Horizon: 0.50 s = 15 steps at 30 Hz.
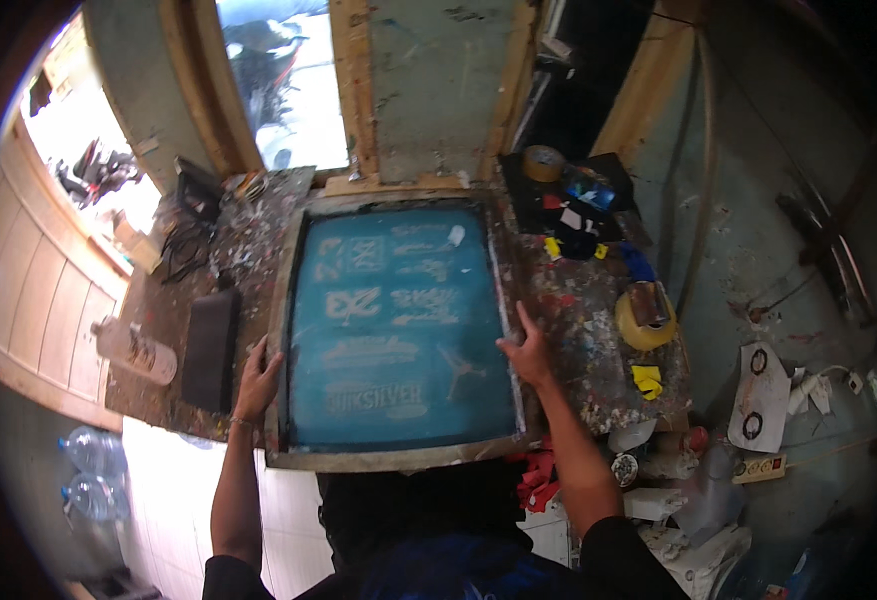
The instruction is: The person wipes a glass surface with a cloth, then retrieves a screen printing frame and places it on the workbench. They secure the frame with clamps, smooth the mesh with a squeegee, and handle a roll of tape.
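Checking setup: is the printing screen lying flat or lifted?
Flat: the screen frame lies on the table, left hand and right hand on its sides.

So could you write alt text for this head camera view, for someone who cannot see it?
Seen from above, a person's left hand and right hand rest on the side edges of a blue printing screen lying flat on a paint-spattered table. A plastic bottle lies at the left; rolls of tape sit at the right.

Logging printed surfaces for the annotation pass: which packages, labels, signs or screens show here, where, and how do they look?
Printing screen: centre of the bench, rectangular frame, blue mesh with pale designs; left hand and right hand on its sides.
Plastic bottle: lying left, clear, labelled.
Water bottles: floor, lower left, clear blue.
Tape rolls: right, yellow.
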Tool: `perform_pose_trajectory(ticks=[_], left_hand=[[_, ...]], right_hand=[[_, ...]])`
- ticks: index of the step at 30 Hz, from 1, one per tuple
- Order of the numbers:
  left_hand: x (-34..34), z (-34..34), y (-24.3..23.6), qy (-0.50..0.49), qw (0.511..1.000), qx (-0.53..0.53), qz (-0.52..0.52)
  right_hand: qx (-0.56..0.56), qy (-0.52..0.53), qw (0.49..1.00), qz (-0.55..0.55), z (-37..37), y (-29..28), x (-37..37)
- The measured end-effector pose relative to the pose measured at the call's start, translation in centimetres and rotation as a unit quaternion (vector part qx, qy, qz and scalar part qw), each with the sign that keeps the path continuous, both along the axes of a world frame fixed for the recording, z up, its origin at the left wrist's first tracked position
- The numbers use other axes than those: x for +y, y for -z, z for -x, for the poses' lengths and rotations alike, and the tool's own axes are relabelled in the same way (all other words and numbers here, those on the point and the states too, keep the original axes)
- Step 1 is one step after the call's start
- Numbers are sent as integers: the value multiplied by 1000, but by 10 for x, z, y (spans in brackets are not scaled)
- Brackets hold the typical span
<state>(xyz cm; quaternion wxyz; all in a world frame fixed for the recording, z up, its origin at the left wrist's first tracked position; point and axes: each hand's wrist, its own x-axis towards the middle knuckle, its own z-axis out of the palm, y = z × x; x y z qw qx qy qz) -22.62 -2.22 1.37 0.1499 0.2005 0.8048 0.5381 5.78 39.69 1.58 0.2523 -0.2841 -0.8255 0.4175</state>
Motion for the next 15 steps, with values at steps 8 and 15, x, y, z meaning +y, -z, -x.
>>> perform_pose_trajectory(ticks=[8,15], left_hand=[[18,25,-5,2,991,132,31],[1,22,-9,-35,991,122,42]], right_hand=[[56,-20,996,69,0,4,1],[17,-5,997,69,8,-16,-15]])
